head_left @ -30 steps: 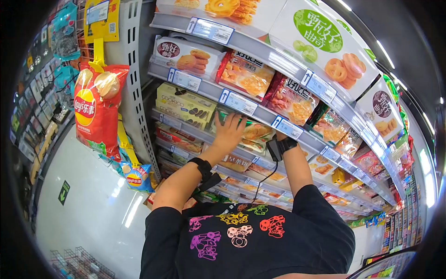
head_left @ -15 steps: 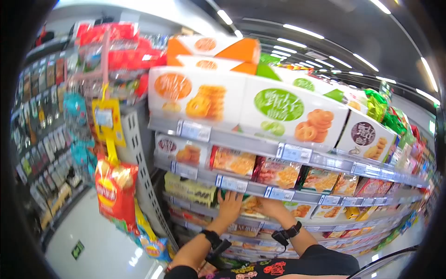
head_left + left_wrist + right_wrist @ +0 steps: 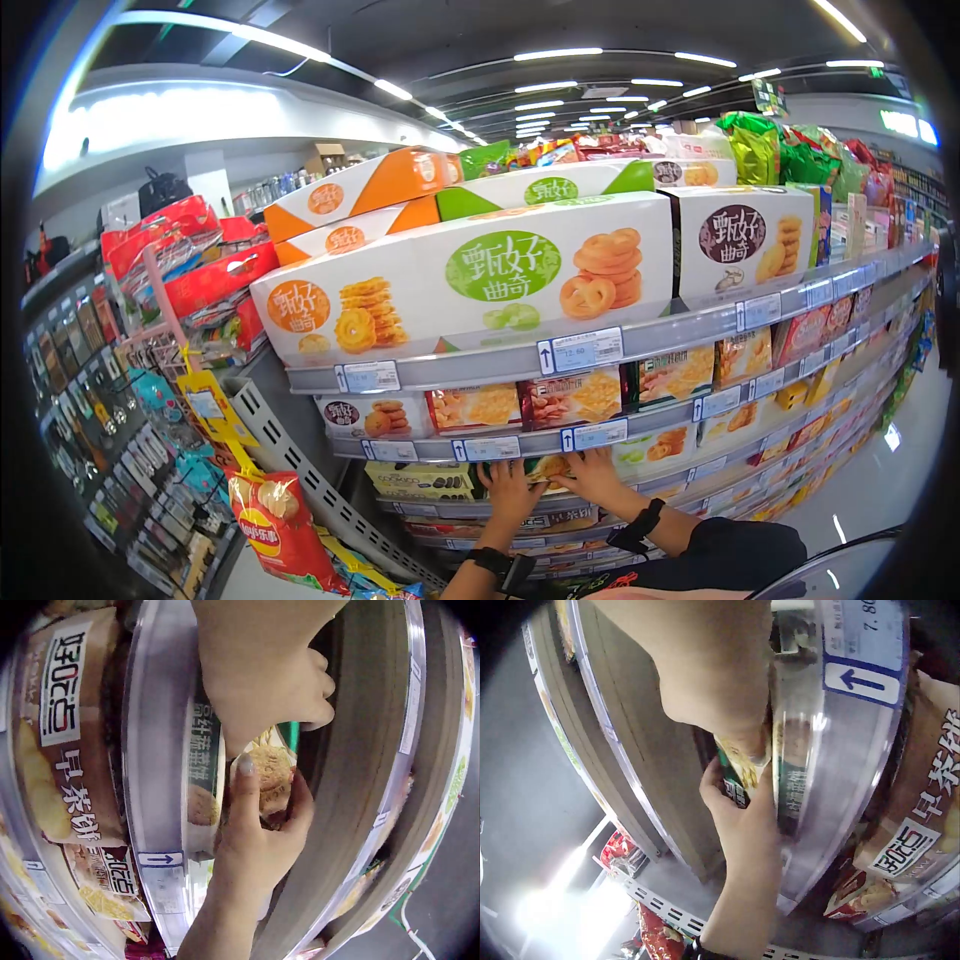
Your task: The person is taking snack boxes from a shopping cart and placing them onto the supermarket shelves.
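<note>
Low in the head view, the left hand and right hand are side by side under a shelf edge, on either side of a green biscuit pack. In the left wrist view the right hand holds the pack, thumb on its face and fingers along its edge; the left hand is bent over its other end. The right wrist view shows the left hand pinching the pack's green end, beside the right hand. The pack's underside is hidden.
A shelf edge with price labels runs just above the hands. Cookie boxes fill the top shelf. Left of the hands are a cream-green cookie box and a hanging red chip bag.
The head view has tilted up from the shelves toward the ceiling, so both hands appear lower in it. They remain at the green pack on the same shelf.
</note>
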The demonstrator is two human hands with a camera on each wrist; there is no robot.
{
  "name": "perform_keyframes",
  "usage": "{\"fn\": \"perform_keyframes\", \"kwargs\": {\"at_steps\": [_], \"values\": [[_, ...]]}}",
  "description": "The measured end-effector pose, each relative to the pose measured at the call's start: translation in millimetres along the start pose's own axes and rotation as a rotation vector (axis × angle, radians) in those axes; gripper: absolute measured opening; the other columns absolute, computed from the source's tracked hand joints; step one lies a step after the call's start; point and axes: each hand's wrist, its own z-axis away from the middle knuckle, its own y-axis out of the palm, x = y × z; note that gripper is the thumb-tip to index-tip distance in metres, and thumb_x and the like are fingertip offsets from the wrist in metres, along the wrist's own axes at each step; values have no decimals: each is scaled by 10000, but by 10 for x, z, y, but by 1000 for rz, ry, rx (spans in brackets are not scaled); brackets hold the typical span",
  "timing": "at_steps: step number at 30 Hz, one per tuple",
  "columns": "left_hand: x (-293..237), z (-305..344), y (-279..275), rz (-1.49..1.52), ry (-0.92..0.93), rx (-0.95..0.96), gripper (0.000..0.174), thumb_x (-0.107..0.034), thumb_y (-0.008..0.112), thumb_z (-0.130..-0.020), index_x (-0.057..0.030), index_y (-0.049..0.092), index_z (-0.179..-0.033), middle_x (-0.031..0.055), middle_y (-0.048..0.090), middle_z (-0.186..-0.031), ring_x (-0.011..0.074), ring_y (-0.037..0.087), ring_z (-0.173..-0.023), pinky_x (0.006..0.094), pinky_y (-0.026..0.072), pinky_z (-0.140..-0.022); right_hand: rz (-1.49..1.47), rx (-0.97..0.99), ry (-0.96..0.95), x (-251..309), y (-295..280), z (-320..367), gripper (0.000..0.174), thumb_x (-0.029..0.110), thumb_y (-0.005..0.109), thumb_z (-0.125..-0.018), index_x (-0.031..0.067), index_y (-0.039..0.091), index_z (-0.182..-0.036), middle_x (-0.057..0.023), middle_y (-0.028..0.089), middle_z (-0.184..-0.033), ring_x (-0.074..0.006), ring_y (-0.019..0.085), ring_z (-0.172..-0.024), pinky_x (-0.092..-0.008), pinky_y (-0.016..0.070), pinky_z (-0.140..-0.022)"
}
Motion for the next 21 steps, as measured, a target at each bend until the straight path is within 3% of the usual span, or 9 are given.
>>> {"fn": "perform_keyframes", "kwargs": {"at_steps": [6,12,21], "values": [[-2,1,22,7,-24,2,780,-450,703,-647,-9,424,-1227,201,356,-1283,368,287,-1219,618,115,-983,-57,-128,53,-64,150,117,642,398,712,-675,37,478,-1151,-235,423,-1102,-442,401,-1041,-553,334,-855],[41,28,78,-21,-24,35,838,-474,684,-643,9,384,-1258,252,317,-1302,414,256,-1232,641,127,-955,-106,-142,45,-38,58,94,633,361,707,-670,21,487,-1156,-256,437,-1080,-433,444,-985,-508,387,-842],[62,56,58,54,41,-18,802,-463,699,-624,14,427,-1208,251,343,-1261,420,266,-1209,591,124,-960,-194,-157,54,-121,152,154,564,332,714,-660,27,527,-1097,-227,456,-1081,-396,495,-953,-478,432,-792]]}}
